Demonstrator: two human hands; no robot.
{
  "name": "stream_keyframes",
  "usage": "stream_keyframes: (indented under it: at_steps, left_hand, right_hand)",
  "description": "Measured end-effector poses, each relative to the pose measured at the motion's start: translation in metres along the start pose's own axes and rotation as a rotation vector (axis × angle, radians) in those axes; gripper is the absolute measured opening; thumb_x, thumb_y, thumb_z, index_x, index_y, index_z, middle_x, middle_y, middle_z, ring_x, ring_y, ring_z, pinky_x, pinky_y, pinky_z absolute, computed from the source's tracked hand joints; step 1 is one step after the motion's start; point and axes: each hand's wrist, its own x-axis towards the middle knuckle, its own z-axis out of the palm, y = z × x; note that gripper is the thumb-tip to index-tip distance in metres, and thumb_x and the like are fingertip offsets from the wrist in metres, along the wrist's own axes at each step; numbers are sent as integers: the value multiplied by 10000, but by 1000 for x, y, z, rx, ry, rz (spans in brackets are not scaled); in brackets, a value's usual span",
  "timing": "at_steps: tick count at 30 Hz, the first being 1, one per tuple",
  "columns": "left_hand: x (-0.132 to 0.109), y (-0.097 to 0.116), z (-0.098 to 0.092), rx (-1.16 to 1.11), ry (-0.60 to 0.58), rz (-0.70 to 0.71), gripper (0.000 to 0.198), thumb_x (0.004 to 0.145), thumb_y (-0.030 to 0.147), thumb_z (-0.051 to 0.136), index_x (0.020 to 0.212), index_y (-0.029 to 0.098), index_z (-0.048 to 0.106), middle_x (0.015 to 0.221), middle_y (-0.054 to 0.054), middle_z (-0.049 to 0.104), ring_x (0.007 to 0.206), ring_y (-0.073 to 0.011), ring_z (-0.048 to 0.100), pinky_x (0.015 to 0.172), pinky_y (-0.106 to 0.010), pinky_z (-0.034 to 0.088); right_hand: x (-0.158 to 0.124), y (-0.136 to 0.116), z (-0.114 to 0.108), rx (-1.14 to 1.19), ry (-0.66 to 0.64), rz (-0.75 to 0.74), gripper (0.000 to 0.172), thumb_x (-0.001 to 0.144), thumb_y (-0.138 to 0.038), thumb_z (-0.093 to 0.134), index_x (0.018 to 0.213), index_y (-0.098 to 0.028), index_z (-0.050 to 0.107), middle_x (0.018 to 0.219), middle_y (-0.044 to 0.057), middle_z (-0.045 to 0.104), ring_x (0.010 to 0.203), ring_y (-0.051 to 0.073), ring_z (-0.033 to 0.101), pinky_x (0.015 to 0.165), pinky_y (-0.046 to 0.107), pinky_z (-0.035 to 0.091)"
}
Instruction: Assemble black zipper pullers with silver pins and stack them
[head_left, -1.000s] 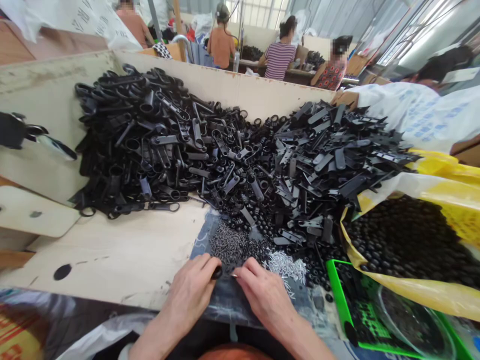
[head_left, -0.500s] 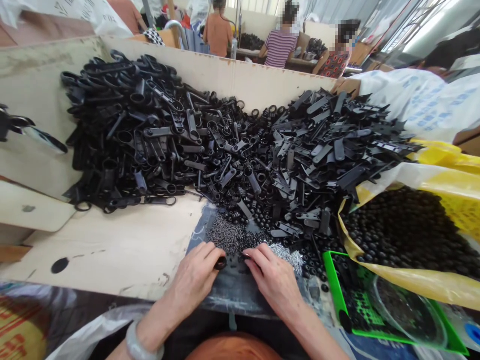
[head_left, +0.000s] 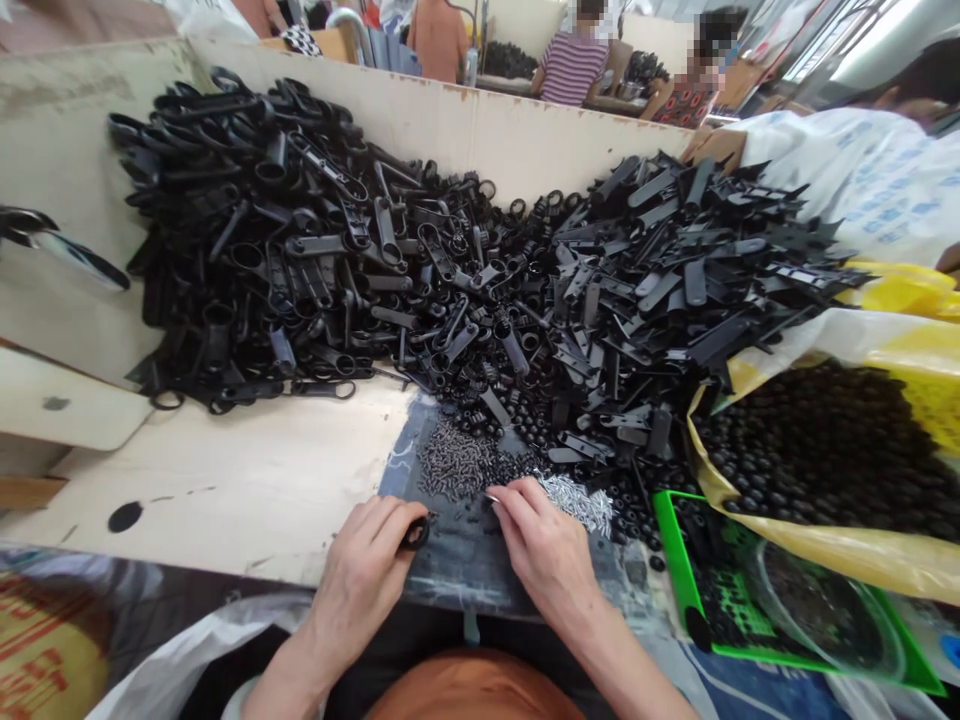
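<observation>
My left hand (head_left: pixel 367 560) is closed around a black plastic part with a ringed end (head_left: pixel 416 533), most of which the fingers hide. My right hand (head_left: pixel 544 545) pinches a small, shiny, pin-like piece (head_left: pixel 492 498) between thumb and fingertips. Both hands are over a dark, worn mat (head_left: pixel 457 570), with a gap between them. Just beyond them lie a heap of small dark metal pins or screws (head_left: pixel 454 460) and, by the right fingers, a heap of silver pins (head_left: pixel 581 503).
Black ringed handles (head_left: pixel 300 245) are piled at the left, flat black pieces (head_left: pixel 675 280) at the right. A yellow bag (head_left: pixel 817 545) holds black balls; a green tray (head_left: pixel 694 590) with a clear bowl (head_left: pixel 892 640) stands below it. A wooden wall (head_left: pixel 450 110) runs behind; people sit beyond.
My left hand has moved left and toward me with the black part, widening the gap between the hands. A shiny piece now shows at my right fingertips. The view has tipped slightly downward.
</observation>
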Motion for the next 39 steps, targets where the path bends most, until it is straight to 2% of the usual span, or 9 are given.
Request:
stream_keyframes:
  at_steps: [4, 6, 12, 18, 24, 28, 32, 35, 39]
  left_hand:
    - [-3, -5, -11, 13, 48, -47, 270, 951, 8, 483, 1080, 233, 555, 944, -25, 653, 891, -211, 592, 806, -329, 465]
    - [-8, -6, -15, 13, 69, -80, 220, 970, 49, 486, 1060, 238, 554, 911, -20, 648, 866, -209, 602, 782, -325, 465]
    - [-17, 10, -6, 35, 118, -113, 76, 988, 186, 559, 1025, 248, 580, 780, 7, 659, 702, -198, 622, 664, -314, 448]
    - [-6, 28, 15, 92, -23, -32, 263, 917, 14, 466, 952, 232, 610, 780, -17, 679, 719, -226, 620, 659, -350, 430]
    - [-2, 25, 9, 136, -42, -55, 281, 888, -8, 473, 935, 224, 625, 773, -15, 672, 724, -234, 608, 672, -357, 415]
    - [11, 34, 9, 75, -59, -11, 283, 883, -3, 487, 965, 225, 632, 784, -1, 694, 713, -218, 617, 673, -352, 400]
    - [33, 43, 22, 104, -162, 61, 374, 823, -39, 498, 1033, 230, 651, 835, -13, 724, 782, -234, 647, 725, -371, 403]
    - [46, 43, 29, 108, -246, 91, 389, 757, -67, 501, 952, 232, 658, 823, -10, 728, 803, -242, 666, 743, -378, 404]
    - [52, 38, 28, 56, -285, 77, 385, 746, -75, 486, 913, 235, 643, 815, 9, 742, 771, -220, 684, 732, -358, 410]
  right_hand:
    - [14, -10, 4, -37, -84, -70, 224, 1035, -150, 518, 1065, -243, 720, 946, 28, 690, 712, 144, 698, 563, 215, 430]
    - [13, -12, 1, -2, -105, -111, 244, 1038, -148, 513, 1088, -264, 722, 941, 15, 692, 700, 131, 694, 568, 208, 437]
    - [-5, 3, -21, 165, 12, -40, 290, 1092, -252, 404, 1137, -237, 691, 978, 50, 693, 764, 150, 702, 675, 234, 515]
    - [-23, 7, -27, 175, -14, 12, 275, 1087, -275, 403, 1035, -246, 672, 935, 45, 693, 769, 165, 713, 686, 253, 539]
    - [-21, 0, -17, 163, -46, 5, 285, 1096, -274, 390, 1026, -238, 664, 934, 41, 692, 803, 167, 715, 699, 253, 528]
    - [-21, 2, -13, 160, -56, 18, 309, 1102, -293, 374, 1013, -238, 664, 918, 43, 682, 782, 165, 706, 675, 249, 517]
    - [-26, 6, -17, 213, -15, 42, 294, 1095, -275, 372, 1034, -234, 658, 912, 47, 674, 777, 170, 700, 684, 255, 529]
    - [-31, 10, -22, 276, 12, 92, 263, 1081, -271, 405, 1030, -243, 661, 911, 45, 670, 769, 172, 692, 700, 261, 536]
    - [-35, 12, -24, 368, -3, 118, 225, 1063, -244, 446, 1018, -249, 667, 934, 41, 681, 814, 178, 693, 722, 266, 532]
